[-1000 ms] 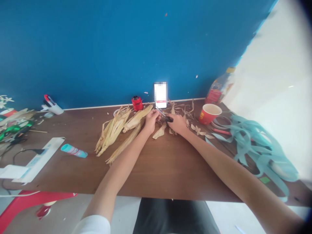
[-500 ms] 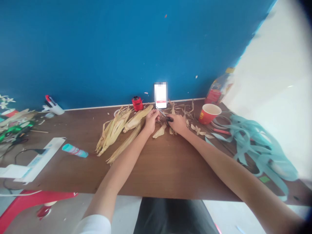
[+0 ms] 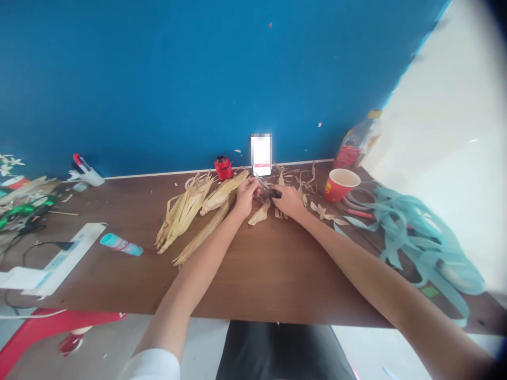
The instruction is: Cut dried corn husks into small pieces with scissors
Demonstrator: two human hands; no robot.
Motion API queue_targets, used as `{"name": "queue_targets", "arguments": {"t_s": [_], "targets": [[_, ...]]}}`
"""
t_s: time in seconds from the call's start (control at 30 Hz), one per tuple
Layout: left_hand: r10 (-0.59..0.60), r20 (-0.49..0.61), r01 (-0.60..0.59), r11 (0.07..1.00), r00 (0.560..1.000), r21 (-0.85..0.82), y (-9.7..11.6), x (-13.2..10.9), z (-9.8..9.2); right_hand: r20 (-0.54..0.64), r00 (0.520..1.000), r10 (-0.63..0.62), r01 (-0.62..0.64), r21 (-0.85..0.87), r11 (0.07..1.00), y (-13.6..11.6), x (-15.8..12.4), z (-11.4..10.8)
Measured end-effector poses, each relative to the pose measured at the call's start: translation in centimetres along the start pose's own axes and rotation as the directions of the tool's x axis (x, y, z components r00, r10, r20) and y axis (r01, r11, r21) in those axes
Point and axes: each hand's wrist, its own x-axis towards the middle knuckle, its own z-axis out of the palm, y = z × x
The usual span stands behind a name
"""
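My right hand (image 3: 291,201) is closed round the black handle of a pair of scissors (image 3: 263,183). Their metal blades point up and left toward my left hand (image 3: 248,194). The left fingers are pinched together close to the blade tips; what sits between them is too small to make out. Below and between both hands lies a cut piece of dried corn husk (image 3: 259,214). Bundles of corn husks (image 3: 184,211) rest left of my left hand, one touching or passing behind it. Small cut husk petals (image 3: 321,211) lie to the right of my right hand.
A phone (image 3: 261,154) leans on the blue wall behind my hands, beside a red spool-like roll (image 3: 224,168). Rightward stand a red paper cup (image 3: 340,184), a bottle (image 3: 354,148) and tangled teal ribbon (image 3: 412,227). A blue tube (image 3: 121,244) and power strip (image 3: 65,258) lie left.
Both hands stay in the same place. The scissors' handle loops look slightly wider apart now, and the blades have shifted a little.
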Motion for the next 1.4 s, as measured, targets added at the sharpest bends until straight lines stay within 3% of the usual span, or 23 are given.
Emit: {"name": "queue_targets", "arguments": {"t_s": [0.7,1.0,1.4], "targets": [[0.032,-0.021,-0.032,0.999,0.999,-0.003,0.04,0.01,0.03,0.011,0.999,-0.038,0.038,-0.027,0.999,0.28,0.17,-0.05],[0.045,-0.039,-0.044,0.999,0.998,0.033,0.04,-0.04,0.05,-0.042,0.999,-0.011,0.012,0.028,1.000,0.37,0.15,-0.01],[0.100,-0.009,-0.094,0.962,0.995,0.256,-0.42,-0.41,0.23,-0.201,0.979,0.038,0.000,0.189,0.982,0.50,-0.03,-0.05]]}}
